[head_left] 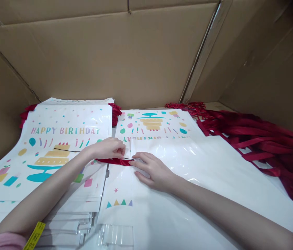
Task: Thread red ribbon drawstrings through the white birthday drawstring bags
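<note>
My left hand (110,148) is closed, its curled fingers pinching a thin black tie (67,150) that sticks out on both sides of it. Just below lies a short strip of dark red ribbon (113,161), across the gap between two stacks of printed sheets. My right hand (155,172) lies palm down with fingers stretched and thumb apart. Its fingertips touch the right end of the tie and ribbon, over the corner of a blank white glossy sheet (208,166). The left stack (65,118) carries a colourful "HAPPY BIRTHDAY" cake print.
Another cake-printed sheet (156,116) lies upside down at the back. Many red ribbons (252,135) are heaped along the right side. Tall cardboard walls (104,59) enclose the back and sides. A clear plastic piece (117,235) sits at the front. A yellow tape (34,236) crosses near my left sleeve.
</note>
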A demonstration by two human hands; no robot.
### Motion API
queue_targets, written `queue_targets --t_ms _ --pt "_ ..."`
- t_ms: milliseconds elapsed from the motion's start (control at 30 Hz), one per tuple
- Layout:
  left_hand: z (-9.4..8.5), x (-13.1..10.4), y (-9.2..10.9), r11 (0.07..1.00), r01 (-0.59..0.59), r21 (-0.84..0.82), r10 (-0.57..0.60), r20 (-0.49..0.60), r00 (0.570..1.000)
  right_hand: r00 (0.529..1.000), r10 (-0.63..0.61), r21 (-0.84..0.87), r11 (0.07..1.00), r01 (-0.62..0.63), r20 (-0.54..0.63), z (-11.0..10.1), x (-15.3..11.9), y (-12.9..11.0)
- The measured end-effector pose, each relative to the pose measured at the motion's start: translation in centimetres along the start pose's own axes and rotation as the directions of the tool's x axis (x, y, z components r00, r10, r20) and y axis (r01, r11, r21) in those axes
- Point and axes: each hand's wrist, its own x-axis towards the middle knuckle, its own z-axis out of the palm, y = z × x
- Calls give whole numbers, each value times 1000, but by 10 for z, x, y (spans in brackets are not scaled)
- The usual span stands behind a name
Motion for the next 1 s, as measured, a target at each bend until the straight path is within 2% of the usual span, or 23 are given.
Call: queue_targets --t_ms 100,200,333,433,567,700,767,833,900,1000 --pt "-10 -21 -4 996 79 46 -77 -40 996 1000 -9 7 1000 9 3 -1 1 -1" --pt "-12 -52 -14 977 208 52 -202 -100 974 1000 -30 7 1000 30 5 -2 0 -3" --pt "3 -87 -35 914 404 43 -390 -185 902 999 -48 4 999 48 2 -2 -1 -3" --pt "20 -101 -51 898 438 44 -406 -300 863 998 -66 -3 998 66 7 0 -1 -3" --pt "25 -108 -58 921 385 -50 -371 -405 835 996 -90 -13 996 90 -1 1 -2 -3" --pt "19 -109 -48 930 323 -176 -368 -418 831 995 -99 -19 995 99 -19 2 -2 -4" --pt "21 -105 -42 914 353 -202 -405 -383 830 995 -100 -18 995 100 -16 2 -2 -4" --pt "27 -97 -38 891 412 -191 -454 -373 809 995 -96 -19 995 95 -6 3 -2 -4" --pt "34 -89 -35 878 446 -172 -476 -396 785 996 -89 -22 996 89 6 3 -3 -4" --pt "43 -84 -33 884 436 -168 -463 -441 769 997 -83 -26 996 83 12 3 -4 -3"
